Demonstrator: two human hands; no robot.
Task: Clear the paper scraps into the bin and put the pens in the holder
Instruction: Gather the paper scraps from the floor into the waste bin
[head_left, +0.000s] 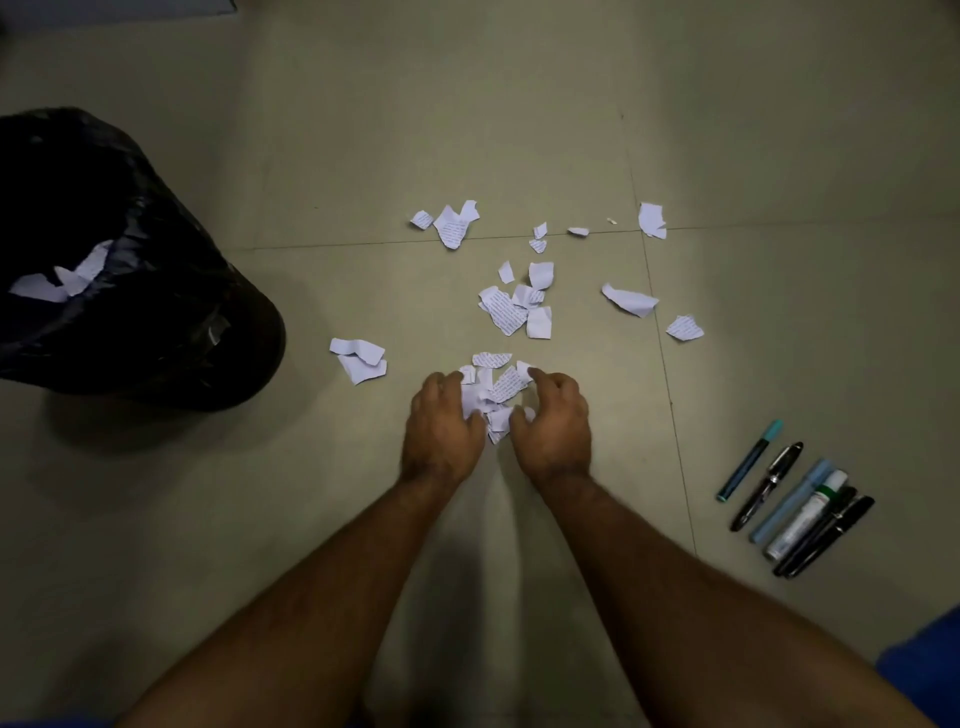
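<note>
White torn paper scraps with printed lines lie scattered over the tiled floor. A small heap of scraps sits between my two hands. My left hand cups the heap's left side with curled fingers. My right hand curls round its right side, fingertips on the paper. A bin lined with a black bag stands at the left and holds a few scraps. Several pens and markers lie side by side at the right. No pen holder is in view.
More scraps lie apart: a pair near the bin, a cluster farther away, and single pieces toward the right. Tile joints cross the floor. A blue sleeve or trouser edge shows at the lower right.
</note>
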